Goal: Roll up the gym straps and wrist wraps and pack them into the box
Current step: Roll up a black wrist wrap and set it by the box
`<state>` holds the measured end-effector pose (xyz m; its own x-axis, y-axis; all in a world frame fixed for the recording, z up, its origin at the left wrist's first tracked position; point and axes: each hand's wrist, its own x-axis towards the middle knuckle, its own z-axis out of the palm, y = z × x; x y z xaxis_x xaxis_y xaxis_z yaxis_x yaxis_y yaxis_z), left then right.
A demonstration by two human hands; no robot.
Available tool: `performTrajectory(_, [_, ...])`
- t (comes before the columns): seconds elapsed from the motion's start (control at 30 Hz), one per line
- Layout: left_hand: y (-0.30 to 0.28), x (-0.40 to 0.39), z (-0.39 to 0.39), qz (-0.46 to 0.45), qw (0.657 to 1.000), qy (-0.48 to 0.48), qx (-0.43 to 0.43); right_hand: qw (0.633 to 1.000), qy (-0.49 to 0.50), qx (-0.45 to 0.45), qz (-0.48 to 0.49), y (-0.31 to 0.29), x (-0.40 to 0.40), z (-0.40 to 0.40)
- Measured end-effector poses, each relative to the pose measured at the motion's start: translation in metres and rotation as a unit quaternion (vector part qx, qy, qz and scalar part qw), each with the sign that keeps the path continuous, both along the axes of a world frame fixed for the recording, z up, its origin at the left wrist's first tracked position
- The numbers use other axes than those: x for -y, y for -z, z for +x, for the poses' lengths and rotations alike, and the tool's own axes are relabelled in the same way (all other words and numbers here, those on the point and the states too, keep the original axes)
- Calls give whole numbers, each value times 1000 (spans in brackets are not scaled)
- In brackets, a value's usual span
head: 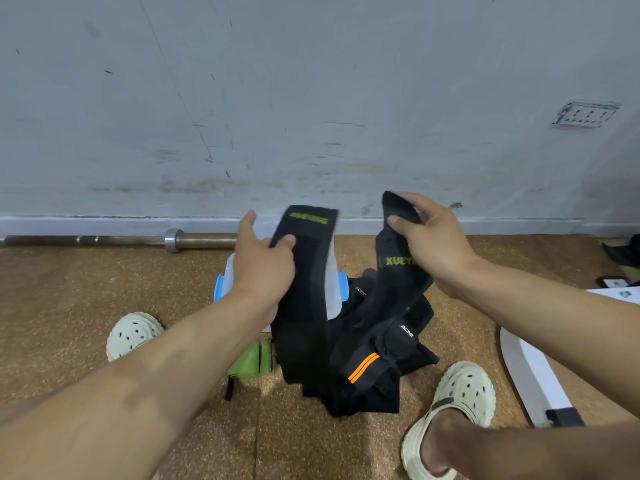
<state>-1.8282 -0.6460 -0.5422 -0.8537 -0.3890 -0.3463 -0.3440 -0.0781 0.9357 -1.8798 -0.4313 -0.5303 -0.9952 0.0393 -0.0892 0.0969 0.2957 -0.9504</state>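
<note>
My left hand (265, 261) grips a black wrist wrap (304, 271) with yellow-green lettering near its upper end; the wrap hangs down toward the floor. My right hand (429, 240) pinches the top of a second black wrap (398, 278), also lettered in yellow-green. Both wraps are lifted above a pile of black straps (377, 362) on the floor, one with two orange stripes. Behind my left hand sits a clear plastic box (332, 289) with blue clips, mostly hidden by hand and wrap. A green strap (247, 362) lies beside the pile.
A barbell (138, 240) lies along the grey wall's base at the left. My feet in pale clogs (133, 334) (453, 407) flank the pile on the cork-coloured floor. A white board (533, 372) and dark items (623, 254) lie at the right.
</note>
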Motion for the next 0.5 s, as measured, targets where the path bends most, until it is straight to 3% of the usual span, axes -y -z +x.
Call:
performTrajectory(0.07, [2, 13, -8, 3, 999, -47, 24, 998, -12, -15, 64, -4, -10, -6])
performTrajectory(0.2, [8, 27, -16, 24, 998, -11, 52, 967, -109, -63, 223, -13, -19, -1])
performTrajectory(0.43, [0, 10, -10, 56, 997, 53, -5, 956, -222, -6, 191, -11, 9, 22])
performTrajectory(0.5, [-3, 6, -8, 72, 996, 46, -37, 964, -225, 13, 141, -12, 17, 30])
